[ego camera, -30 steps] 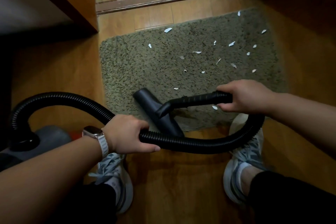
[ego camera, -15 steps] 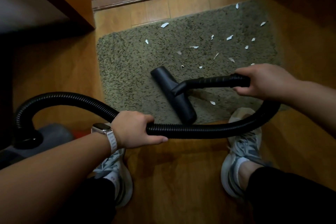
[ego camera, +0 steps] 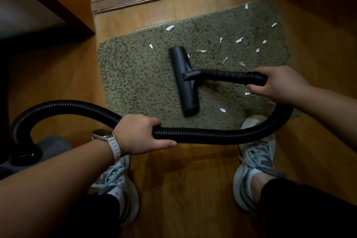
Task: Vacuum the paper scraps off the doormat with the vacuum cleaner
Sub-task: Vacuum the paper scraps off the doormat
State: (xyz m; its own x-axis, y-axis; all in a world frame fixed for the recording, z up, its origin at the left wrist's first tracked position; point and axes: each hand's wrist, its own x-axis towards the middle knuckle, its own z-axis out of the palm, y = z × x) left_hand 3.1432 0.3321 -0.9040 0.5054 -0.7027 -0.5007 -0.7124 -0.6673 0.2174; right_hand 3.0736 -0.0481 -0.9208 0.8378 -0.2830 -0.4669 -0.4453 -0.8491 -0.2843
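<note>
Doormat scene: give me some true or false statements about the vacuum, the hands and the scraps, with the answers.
1. The nozzle rests on the doormat. True.
2. The left hand grips the wand. False: it grips the ribbed hose; the right hand grips the wand.
3. Paper scraps lie on the doormat. True.
4. The watch is on the right wrist. False: it is on the left wrist.

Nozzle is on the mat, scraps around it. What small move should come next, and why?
Probably draw the nozzle rightward with the right hand, which grips the wand: most paper scraps lie on the doormat to the nozzle's right, broadside to it. The left hand holds the hose and can feed slack.
</note>
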